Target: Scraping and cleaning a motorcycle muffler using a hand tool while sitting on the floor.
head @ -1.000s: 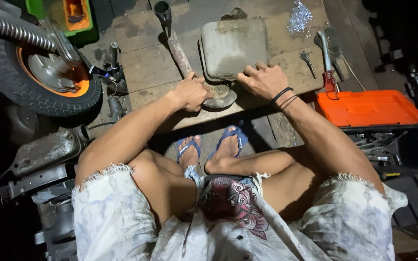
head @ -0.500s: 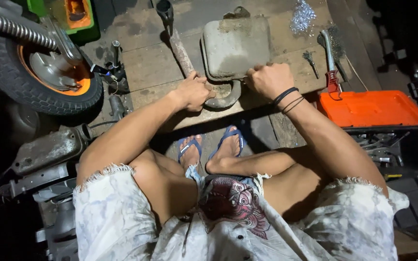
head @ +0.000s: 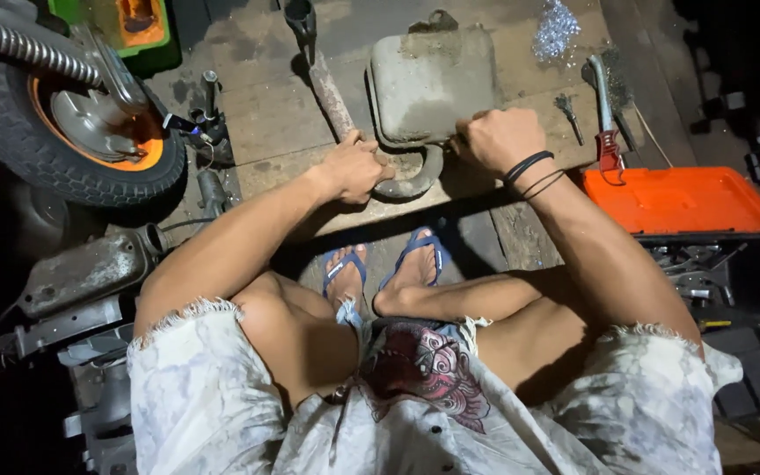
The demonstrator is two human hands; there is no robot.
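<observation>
A dusty grey metal muffler box (head: 433,84) with a curved pipe (head: 415,180) at its near end lies on a wooden platform (head: 266,114). My left hand (head: 354,167) grips the rusty pipe where it bends toward the box. My right hand (head: 499,141) is closed in a fist at the box's near right corner, with black bands on the wrist. What the fist holds is hidden. My feet in blue sandals (head: 389,268) rest just below the platform edge.
A scooter wheel (head: 68,132) with an orange rim and a spring stands at the left. An orange toolbox lid (head: 679,198) and its black tray of tools (head: 714,273) sit at the right. A red-handled tool (head: 607,114) and a small key lie on the boards. Engine parts (head: 72,281) sit at lower left.
My right hand went from lying flat on the box's near edge to a closed fist at its right corner. My left hand stayed on the pipe.
</observation>
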